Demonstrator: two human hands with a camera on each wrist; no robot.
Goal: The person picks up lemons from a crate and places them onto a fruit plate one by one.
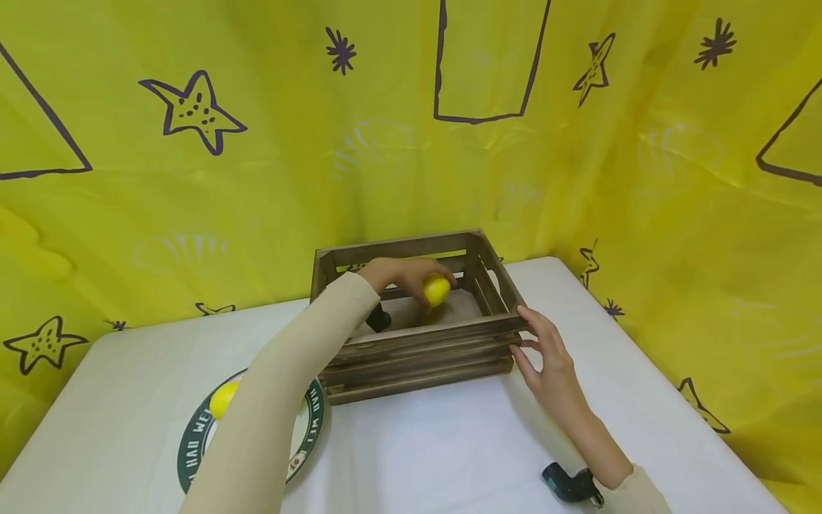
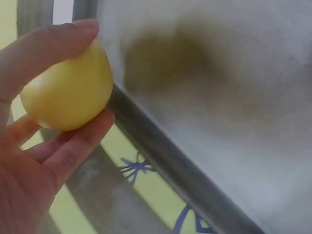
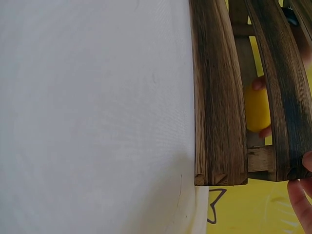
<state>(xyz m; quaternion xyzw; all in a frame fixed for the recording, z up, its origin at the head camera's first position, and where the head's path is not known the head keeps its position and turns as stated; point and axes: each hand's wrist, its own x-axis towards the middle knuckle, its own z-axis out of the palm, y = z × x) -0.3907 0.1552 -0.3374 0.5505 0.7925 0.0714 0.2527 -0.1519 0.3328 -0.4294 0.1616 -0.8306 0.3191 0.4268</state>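
Note:
A slatted brown wooden crate [image 1: 424,360] stands on the table near the yellow cloth wall. Reaching over its front side, my left hand [image 1: 407,275] holds a yellow lemon [image 1: 437,290] inside the crate. In the left wrist view, the thumb and fingers curl round the lemon [image 2: 73,92], which is above the crate's pale floor [image 2: 234,112]. My right hand [image 1: 549,360] grips the front right corner of the crate, fingertips on the top rail and thumb lower down. Between the slats in the right wrist view, the lemon [image 3: 257,108] shows partly.
Left of the crate lies a green-rimmed plate [image 1: 315,414] with lettering, carrying another lemon [image 1: 222,400]; my left sleeve [image 1: 270,400] hides part of both. A black wrist device [image 1: 570,485] shows by my right wrist. White cloth covers the table [image 1: 411,450].

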